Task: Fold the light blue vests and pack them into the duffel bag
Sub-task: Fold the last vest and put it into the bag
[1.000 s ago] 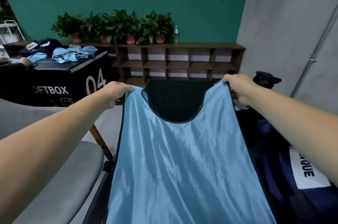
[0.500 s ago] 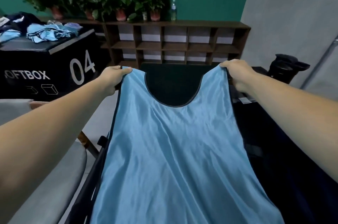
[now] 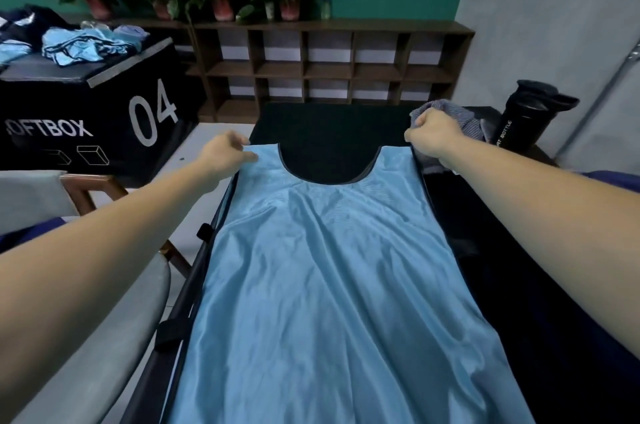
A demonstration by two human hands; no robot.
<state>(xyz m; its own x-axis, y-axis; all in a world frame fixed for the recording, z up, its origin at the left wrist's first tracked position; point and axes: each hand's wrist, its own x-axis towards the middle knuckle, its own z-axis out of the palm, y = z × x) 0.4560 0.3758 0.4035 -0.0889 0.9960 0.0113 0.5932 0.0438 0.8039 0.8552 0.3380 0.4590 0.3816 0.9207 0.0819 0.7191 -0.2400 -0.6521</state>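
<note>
Vest: shiny light-blue black-trimmed vest (image 3: 329,267), flat.
My L hand (image 3: 225,155): pinches strap, 11 o'clock.
My R hand (image 3: 434,134): pinches strap, 1 o'clock.
Crowding: grey striped cloth (image 3: 460,118), black sport bottle (image 3: 526,115), 2 o'clock.

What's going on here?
A person has a light blue vest spread out on a dark table, neck hole pointing away from them. The left hand pinches the left shoulder strap and the right hand grips the right one. The vest is not folded yet. A pile of vests lies crumpled on a black box at the back left.
</note>
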